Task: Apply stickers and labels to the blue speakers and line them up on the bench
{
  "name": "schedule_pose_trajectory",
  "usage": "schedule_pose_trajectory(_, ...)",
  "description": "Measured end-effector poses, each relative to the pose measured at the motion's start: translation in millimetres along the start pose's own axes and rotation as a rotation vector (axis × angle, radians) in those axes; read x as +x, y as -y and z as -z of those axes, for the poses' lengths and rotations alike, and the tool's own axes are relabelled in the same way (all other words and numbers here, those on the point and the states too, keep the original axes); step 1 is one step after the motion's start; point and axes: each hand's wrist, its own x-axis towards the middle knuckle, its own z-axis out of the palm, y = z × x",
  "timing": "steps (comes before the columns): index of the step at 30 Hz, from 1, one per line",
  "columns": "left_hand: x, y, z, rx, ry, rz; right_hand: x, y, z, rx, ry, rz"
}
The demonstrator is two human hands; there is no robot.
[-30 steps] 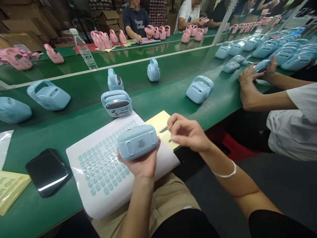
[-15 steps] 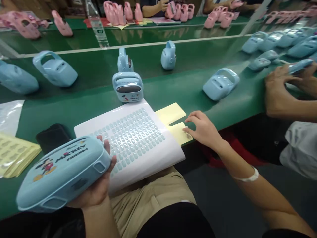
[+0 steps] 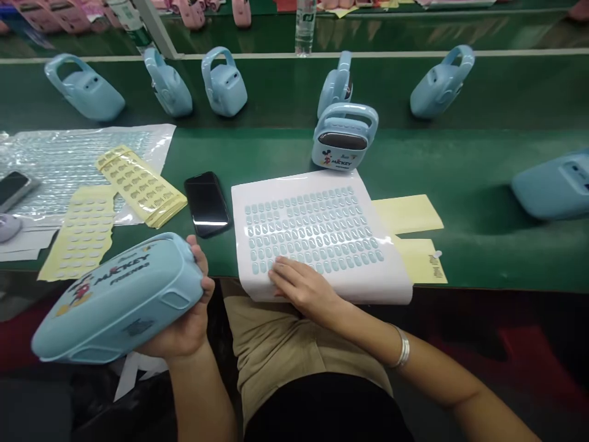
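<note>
My left hand (image 3: 184,325) is wrapped round a light-blue plastic device (image 3: 124,301) with Mickey Friends print, held tilted at the left. My right hand (image 3: 301,288) rests on a white sticker sheet (image 3: 391,282), its fingers stretched over the lower left of the rows of small clear-blue stickers (image 3: 317,236). The thumb is mostly hidden, and I see nothing held in those fingers. One spot in the upper rows has no sticker. Behind the sheet stands a similar blue device (image 3: 343,156) with a carry handle and dark window.
A black phone (image 3: 207,205) lies left of the sheet, beside yellow sticker strips (image 3: 142,187) and a plastic-covered sheet (image 3: 156,144). Yellow papers (image 3: 409,212) lie at the right. Several blue devices (image 3: 225,89) stand at the back; another (image 3: 552,187) is at far right. A bottle (image 3: 305,27) stands behind.
My right hand has moved left from the yellow paper onto the sticker sheet. The view has turned left; my left hand still holds the device.
</note>
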Motion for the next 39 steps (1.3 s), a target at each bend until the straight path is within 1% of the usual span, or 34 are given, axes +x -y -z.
schedule_pose_trajectory(3,-2,3,6.6,0.014,0.005,0.016,-6,2,7,-0.008,0.022,0.023)
schedule_pose_trajectory(7,0,12,11.1,-0.004,0.055,0.109,1,2,11,-0.025,0.121,0.048)
schedule_pose_trajectory(9,1,17,10.4,-0.025,0.073,0.173,8,-3,13,0.063,0.1,0.01)
schedule_pose_trajectory(11,1,24,6.2,-0.044,0.091,0.244,17,-10,19,0.225,-0.011,-0.103)
schedule_pose_trajectory(13,0,32,-1.0,-0.056,0.088,0.295,26,-14,28,0.364,-0.17,-0.233)
schedule_pose_trajectory(15,-1,40,-9.5,-0.032,0.061,0.289,33,-13,41,0.446,-0.32,-0.288)
schedule_pose_trajectory(16,-1,44,-13.3,-0.001,0.038,0.235,36,-12,48,0.471,-0.386,-0.282)
schedule_pose_trajectory(18,-3,49,-19.0,0.101,0.016,0.085,39,-6,62,0.461,-0.49,-0.223)
schedule_pose_trajectory(20,-5,52,-21.8,0.292,0.049,-0.019,41,0,76,0.343,-0.521,-0.119)
schedule_pose_trajectory(21,-6,53,-22.6,0.419,0.074,-0.038,41,2,83,0.261,-0.504,-0.058)
schedule_pose_trajectory(23,-9,53,-24.3,0.651,0.124,-0.009,42,3,96,0.113,-0.407,0.062)
schedule_pose_trajectory(24,-10,53,-25.4,0.724,0.144,0.006,43,2,101,0.061,-0.354,0.119)
schedule_pose_trajectory(26,-12,54,-28.4,0.756,0.181,0.043,44,-2,107,-0.001,-0.311,0.219)
schedule_pose_trajectory(29,-15,54,-32.8,0.733,0.221,0.103,44,-10,108,-0.028,-0.34,0.318)
schedule_pose_trajectory(34,-16,51,-36.7,0.722,0.247,0.184,41,-19,108,-0.005,-0.34,0.384)
schedule_pose_trajectory(39,-14,48,-39.9,0.779,0.256,0.247,42,-23,111,-0.012,-0.314,0.431)
